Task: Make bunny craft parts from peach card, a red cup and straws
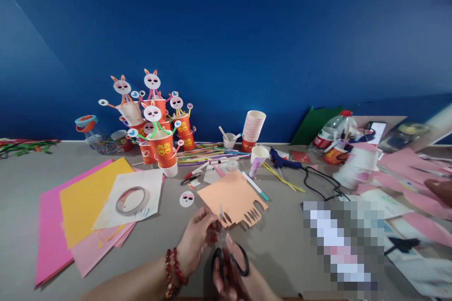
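My right hand grips a pair of scissors by its black loop handles, blades pointing away from me. Close beside the blades, my left hand has its fingertips pinched together; whatever is between them is too small to make out. Just beyond the scissor tips lies a light orange sheet of paper, its near edge cut into notches and leaf-shaped gaps. A round white paper face rests on the table to the left of that sheet.
Coloured paper and a tape roll lie left. Behind stand decorated red cups with rabbit faces and a paper-cup stack. A blue glue gun and bottle are right; another person's hand shows far right.
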Demonstrator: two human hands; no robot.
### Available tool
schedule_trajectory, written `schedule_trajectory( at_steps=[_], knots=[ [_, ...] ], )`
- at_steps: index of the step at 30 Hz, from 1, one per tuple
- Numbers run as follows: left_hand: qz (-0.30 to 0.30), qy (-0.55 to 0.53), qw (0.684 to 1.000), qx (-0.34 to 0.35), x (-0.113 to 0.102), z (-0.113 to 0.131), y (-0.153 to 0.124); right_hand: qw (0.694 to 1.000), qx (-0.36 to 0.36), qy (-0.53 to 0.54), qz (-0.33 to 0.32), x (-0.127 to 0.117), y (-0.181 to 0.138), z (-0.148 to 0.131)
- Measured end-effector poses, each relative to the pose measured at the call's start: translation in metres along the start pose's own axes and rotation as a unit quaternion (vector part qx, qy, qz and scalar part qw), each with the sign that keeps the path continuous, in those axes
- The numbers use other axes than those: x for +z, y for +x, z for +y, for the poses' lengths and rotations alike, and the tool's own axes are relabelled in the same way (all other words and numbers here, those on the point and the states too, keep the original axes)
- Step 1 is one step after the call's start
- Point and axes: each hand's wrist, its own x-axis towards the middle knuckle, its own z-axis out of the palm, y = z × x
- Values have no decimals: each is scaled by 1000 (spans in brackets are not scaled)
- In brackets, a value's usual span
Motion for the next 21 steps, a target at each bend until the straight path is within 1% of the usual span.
schedule_trajectory(
  at_steps=[3, 7, 12, 15, 16, 18, 21],
  knots=[
    [-1, -1, 1000, -11, -2, 2, -1, 1000, 10, 10, -13, 0, 1, 0],
    [0, -28, 999, -40, -9, 4, -10, 1000, -3, 26, -7, 5, 2, 4],
    [19, -60, 995, -75, -27, 5, -32, 998, -7, 44, -41, 11, 5, 21],
    [31, -50, 995, -80, -34, 6, -42, 997, -6, 43, -63, 12, 9, 30],
    [31, -41, 996, -70, -35, 8, -44, 997, -4, 39, -69, 12, 9, 30],
    [19, -19, 999, -30, -32, 13, -44, 997, -13, 30, -70, 13, 6, 25],
    [-6, 8, 999, 52, -20, 27, -37, 998, -24, -14, -64, 13, -1, 3]
  ],
)
